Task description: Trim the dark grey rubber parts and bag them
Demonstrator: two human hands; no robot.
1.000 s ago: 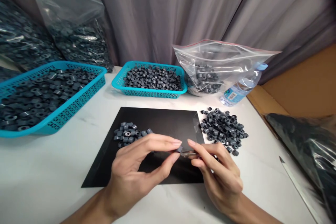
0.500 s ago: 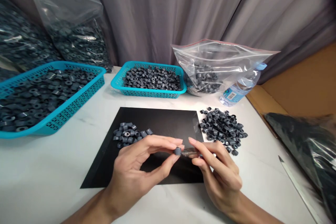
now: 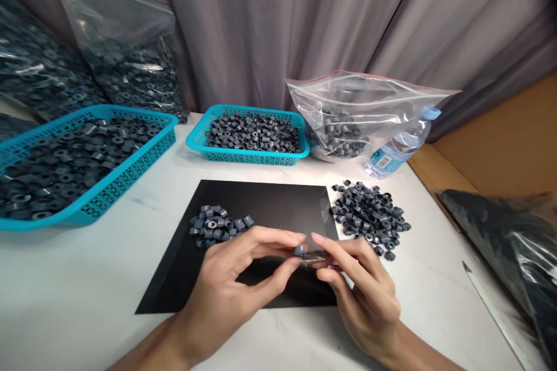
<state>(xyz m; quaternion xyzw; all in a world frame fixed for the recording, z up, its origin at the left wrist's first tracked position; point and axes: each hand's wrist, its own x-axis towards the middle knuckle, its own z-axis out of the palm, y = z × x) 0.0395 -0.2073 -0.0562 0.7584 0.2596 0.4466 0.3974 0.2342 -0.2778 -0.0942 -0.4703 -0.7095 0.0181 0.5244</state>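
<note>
1. left hand [image 3: 230, 284] has shifted a little toward the right hand [image 3: 365, 290] since half a second ago; the small grey piece [image 3: 299, 250] it holds looks turned.
2. left thumb and fingertips pinch that piece, above the black mat [image 3: 270, 197].
3. right thumb and fingers pinch a thin blade [image 3: 315, 258]; its tip is at the piece, contact or cut unclear. its grip end is hidden in the hand.
4. left pile [image 3: 211, 225] of grey pieces sits on the mat, partly covered by the left hand. right pile [image 3: 369, 208] is at the mat's right edge, mostly on the white table [image 3: 87, 278].
5. large blue basket [image 3: 130, 169], full of grey pieces, cut off at left edge.
6. small blue basket [image 3: 252, 156], behind the mat, also filled with grey pieces.
7. clear zip bag [image 3: 343, 127] beside it has grey pieces at the bottom; bottle [image 3: 398, 145] partly overlapped by the bag, holds clear liquid.
8. tall zip bag [image 3: 130, 69] at back left holds many pieces; far-left bag [image 3: 39, 58] is cut off, contents blurry.
9. dark bag [image 3: 500, 232] at right, cut off, contents unreadable.
</note>
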